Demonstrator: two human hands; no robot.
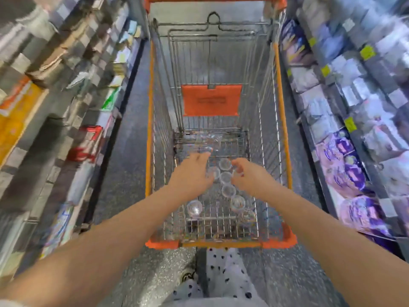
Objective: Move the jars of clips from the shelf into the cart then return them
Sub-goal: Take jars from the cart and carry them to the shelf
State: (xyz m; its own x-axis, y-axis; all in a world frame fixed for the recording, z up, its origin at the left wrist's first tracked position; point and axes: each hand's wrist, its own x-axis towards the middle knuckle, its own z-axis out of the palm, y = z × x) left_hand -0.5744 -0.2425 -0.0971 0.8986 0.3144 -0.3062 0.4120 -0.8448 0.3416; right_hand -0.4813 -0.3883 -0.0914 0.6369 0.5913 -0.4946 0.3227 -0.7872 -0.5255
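Observation:
Several clear round jars of clips (225,177) lie on the wire floor of the orange shopping cart (281,120), seen from above. More clear jars (194,208) sit nearer the cart's handle end. Both my arms reach down into the cart. My left hand (192,173) hovers over the jars on the left with its fingers spread. My right hand (250,177) is on the right with its fingers curled by a jar (234,172); blur hides whether it grips it.
Shelves (66,89) packed with stationery run along the left, and shelves (345,134) with purple and white packs along the right. The cart fills the narrow aisle. An orange flap (211,99) hangs inside the cart.

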